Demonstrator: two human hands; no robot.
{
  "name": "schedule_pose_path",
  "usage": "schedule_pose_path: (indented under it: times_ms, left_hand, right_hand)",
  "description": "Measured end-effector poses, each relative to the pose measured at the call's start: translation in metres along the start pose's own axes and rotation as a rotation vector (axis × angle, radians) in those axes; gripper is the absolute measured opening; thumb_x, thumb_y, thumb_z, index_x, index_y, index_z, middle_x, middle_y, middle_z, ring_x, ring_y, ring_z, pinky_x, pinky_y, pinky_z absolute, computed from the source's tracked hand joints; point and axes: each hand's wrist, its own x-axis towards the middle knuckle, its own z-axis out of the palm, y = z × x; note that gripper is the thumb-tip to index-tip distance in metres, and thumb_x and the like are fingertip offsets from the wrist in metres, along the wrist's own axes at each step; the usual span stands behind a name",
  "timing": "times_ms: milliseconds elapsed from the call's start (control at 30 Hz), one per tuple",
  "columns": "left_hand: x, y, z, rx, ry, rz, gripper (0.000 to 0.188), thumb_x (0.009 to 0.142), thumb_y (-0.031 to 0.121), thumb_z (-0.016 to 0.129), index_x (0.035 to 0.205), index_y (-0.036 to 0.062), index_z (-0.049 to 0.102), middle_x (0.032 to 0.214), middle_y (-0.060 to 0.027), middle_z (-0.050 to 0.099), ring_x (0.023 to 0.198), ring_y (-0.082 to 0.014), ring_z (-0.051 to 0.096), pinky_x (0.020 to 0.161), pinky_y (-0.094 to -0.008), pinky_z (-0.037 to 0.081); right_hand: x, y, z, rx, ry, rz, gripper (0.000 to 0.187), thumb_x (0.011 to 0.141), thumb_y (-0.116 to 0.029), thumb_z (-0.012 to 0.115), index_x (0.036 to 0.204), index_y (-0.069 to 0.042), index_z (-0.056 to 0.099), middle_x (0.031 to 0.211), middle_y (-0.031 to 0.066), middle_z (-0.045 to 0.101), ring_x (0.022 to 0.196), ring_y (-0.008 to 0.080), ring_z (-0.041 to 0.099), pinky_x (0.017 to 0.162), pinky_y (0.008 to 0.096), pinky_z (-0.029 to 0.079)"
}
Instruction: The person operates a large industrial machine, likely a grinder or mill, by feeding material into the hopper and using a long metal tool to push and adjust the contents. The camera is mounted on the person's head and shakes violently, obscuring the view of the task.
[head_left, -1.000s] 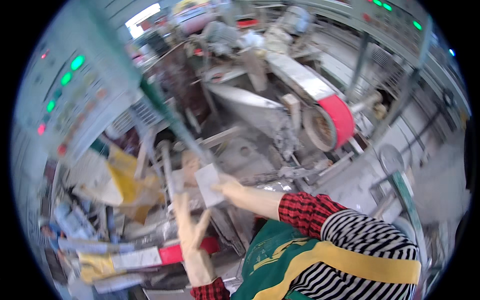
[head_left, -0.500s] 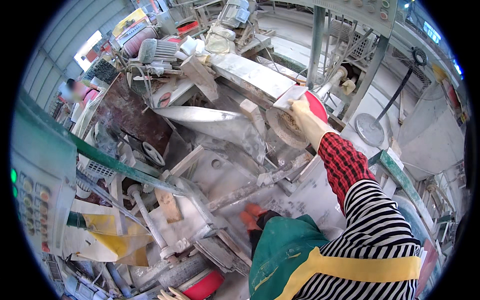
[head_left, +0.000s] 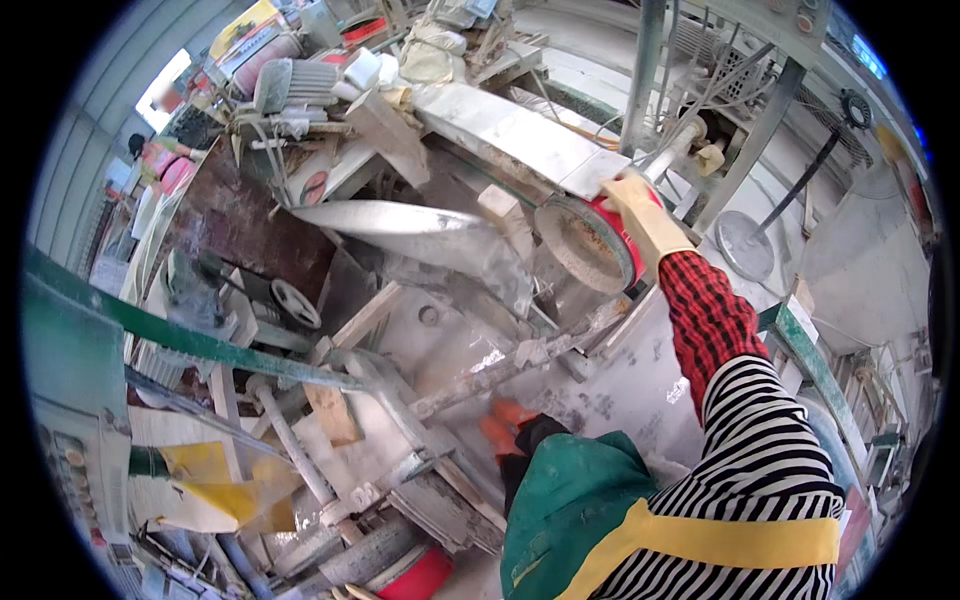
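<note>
My right hand [head_left: 640, 214], in a cream glove, reaches forward with its fingers bent over the near right corner of a flat pale grey piece [head_left: 594, 174]. That piece lies in line with the end of a long white beam. Just below my wrist and fingers is a red-sided wheel [head_left: 618, 235] with a dusty, hollow round face. Of my left hand [head_left: 358, 593] only gloved fingertips show at the lower edge; they look stretched out, beside a second red wheel [head_left: 418, 575]. The rest of that hand is out of view.
A green rail [head_left: 210, 335] crosses the left side near a control box [head_left: 75, 430]. A curved metal sheet [head_left: 410, 222], wooden blocks and dusty machine parts fill the middle. To the right stands a round-based pole [head_left: 745, 245]. Another person [head_left: 165, 165] is far off at left.
The view has shifted slightly. My right hand has moved right, and the grey piece has slid off the wheel's front toward the beam's end. Less of my left hand shows.
</note>
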Motion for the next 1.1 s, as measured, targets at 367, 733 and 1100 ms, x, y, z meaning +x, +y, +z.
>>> schedule_pose_path:
  times_ms: [367, 733, 1100]
  left_hand:
    - [-0.005, -0.002, 0.006, -0.001, -0.220, -0.146, 0.048, 0.102, 0.047, 0.059, 0.134, 0.0115, 0.067, 0.145, -0.0214, 0.059, 0.133, -0.0467, 0.051, 0.112, -0.0550, 0.040]
    - [0.011, -0.053, 0.033, -0.201, -0.406, -0.483, 0.085, 0.088, 0.063, 0.070, 0.156, 0.0161, 0.046, 0.161, -0.0237, 0.036, 0.149, -0.0428, 0.030, 0.119, -0.0572, 0.030]
    - [-0.006, -0.040, 0.027, -0.399, -0.260, -0.487, 0.070, 0.088, 0.046, 0.075, 0.146, 0.0107, 0.059, 0.157, -0.0237, 0.045, 0.145, -0.0429, 0.037, 0.122, -0.0543, 0.026]
  right_hand:
    - [-0.072, -0.007, 0.004, 0.920, -0.074, 0.002, 0.048, 0.103, -0.009, 0.058, 0.150, -0.001, 0.048, 0.134, 0.0210, 0.066, 0.116, 0.0312, 0.068, 0.101, 0.0367, 0.058]
    - [-0.249, 0.313, 0.016, 0.203, -0.213, 0.152, 0.031, 0.098, -0.027, 0.068, 0.123, -0.008, 0.068, 0.092, 0.0078, 0.075, 0.076, 0.0188, 0.071, 0.062, 0.0340, 0.058]
    - [-0.267, 0.325, 0.021, 0.906, -0.474, 0.586, 0.032, 0.097, -0.004, 0.063, 0.128, -0.007, 0.058, 0.090, 0.0176, 0.070, 0.071, 0.0281, 0.068, 0.063, 0.0441, 0.060]
